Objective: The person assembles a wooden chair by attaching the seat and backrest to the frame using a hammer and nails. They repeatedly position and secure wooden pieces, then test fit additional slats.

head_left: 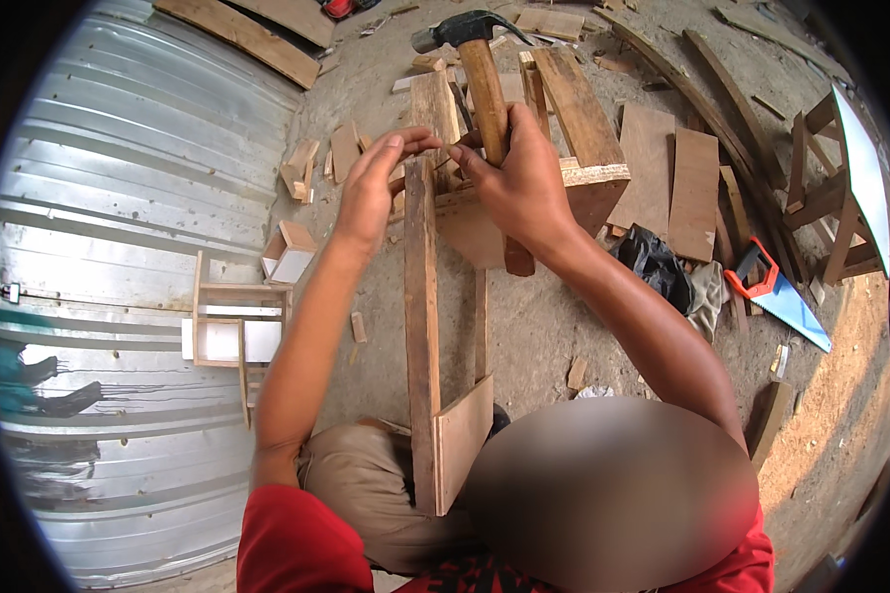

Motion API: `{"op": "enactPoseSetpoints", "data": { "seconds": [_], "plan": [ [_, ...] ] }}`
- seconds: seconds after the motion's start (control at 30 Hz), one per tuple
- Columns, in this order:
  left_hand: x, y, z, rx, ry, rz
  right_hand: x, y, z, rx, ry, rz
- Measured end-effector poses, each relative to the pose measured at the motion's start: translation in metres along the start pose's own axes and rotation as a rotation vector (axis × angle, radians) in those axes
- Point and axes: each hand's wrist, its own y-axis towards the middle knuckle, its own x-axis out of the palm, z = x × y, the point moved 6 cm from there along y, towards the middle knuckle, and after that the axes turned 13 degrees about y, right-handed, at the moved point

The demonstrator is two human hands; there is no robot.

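My right hand is closed around the wooden handle of a claw hammer, its dark head pointing up and away from me. The thumb and forefinger of that hand reach left; whether they pinch something small I cannot make out. My left hand has its fingers stretched toward them, over the far end of a long wooden frame. The frame's near end, closed by a short board, lies by my legs. Beyond it, touching or close to its far end, stands a wooden structure of boards and plywood.
Corrugated metal sheeting runs along the left. A small wood-and-white unit stands beside it. On the right lie a handsaw, a black plastic bag, plywood pieces and long planks. A white-topped wooden stand is farther right.
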Motion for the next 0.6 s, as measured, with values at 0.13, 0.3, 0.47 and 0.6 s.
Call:
{"op": "enactPoseSetpoints", "data": {
  "seconds": [0.13,0.3,0.47,0.6],
  "plan": [
    [0.019,-0.009,0.003,0.117,0.138,0.050,0.001,0.002,0.007,-0.006,-0.045,-0.023],
    [0.017,-0.010,0.003,0.176,0.116,0.060,0.004,0.002,0.002,-0.006,-0.024,-0.025],
    [0.014,-0.005,0.001,0.196,0.222,-0.012,0.002,0.004,0.008,0.002,-0.034,-0.017],
    [0.010,-0.002,0.002,0.197,0.257,-0.034,0.004,0.004,0.006,-0.009,-0.015,-0.023]
  ]
}}
